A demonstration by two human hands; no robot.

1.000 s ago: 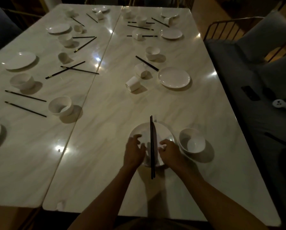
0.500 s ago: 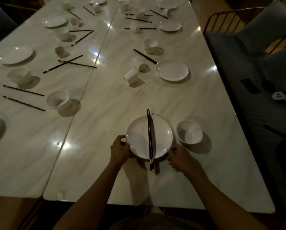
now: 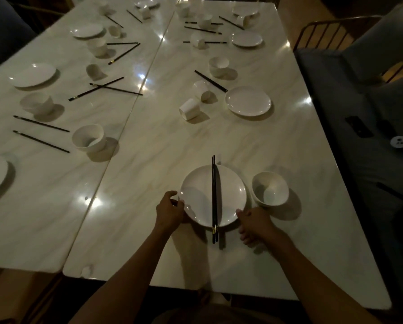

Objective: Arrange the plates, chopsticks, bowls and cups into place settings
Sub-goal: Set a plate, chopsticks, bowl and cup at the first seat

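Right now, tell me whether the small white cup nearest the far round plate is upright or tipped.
Tipped. The small white cup lies on its side on the marble table, its open mouth facing sideways.

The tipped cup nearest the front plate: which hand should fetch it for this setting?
Probably the left. The tipped cup lies up-table, left of the plate's centre, on the left hand's side. The right hand would have to cross over the chopsticks.
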